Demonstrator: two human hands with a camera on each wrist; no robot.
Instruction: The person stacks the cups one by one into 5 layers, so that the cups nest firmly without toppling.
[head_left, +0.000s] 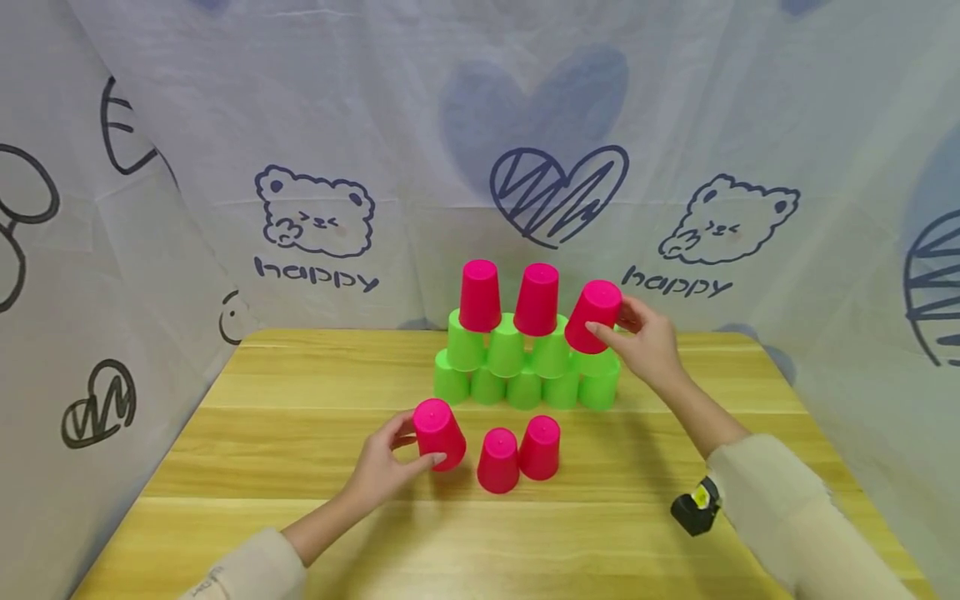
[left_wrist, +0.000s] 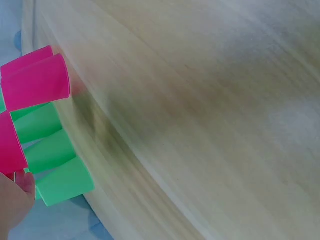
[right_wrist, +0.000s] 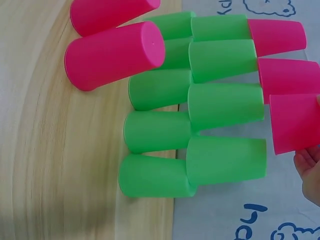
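Observation:
Green cups stand upside down in two stacked rows, a bottom row (head_left: 524,389) and a second row (head_left: 506,346). Two pink cups (head_left: 480,296) (right_wrist: 277,37) rest upside down on the second row. My right hand (head_left: 648,337) grips another pink cup (head_left: 594,317), tilted, at the right end of that top level; whether it touches the green cup below I cannot tell. In front of the stack, my left hand (head_left: 386,458) holds a tilted pink cup (head_left: 438,435) by its sides. Just right of it, two pink cups (head_left: 498,461) stand upside down on the table.
The wooden table (head_left: 300,450) ends behind the stack at a hanging white cloth (head_left: 435,242) printed with hearts and bears. A small black device (head_left: 696,508) sits at the right sleeve.

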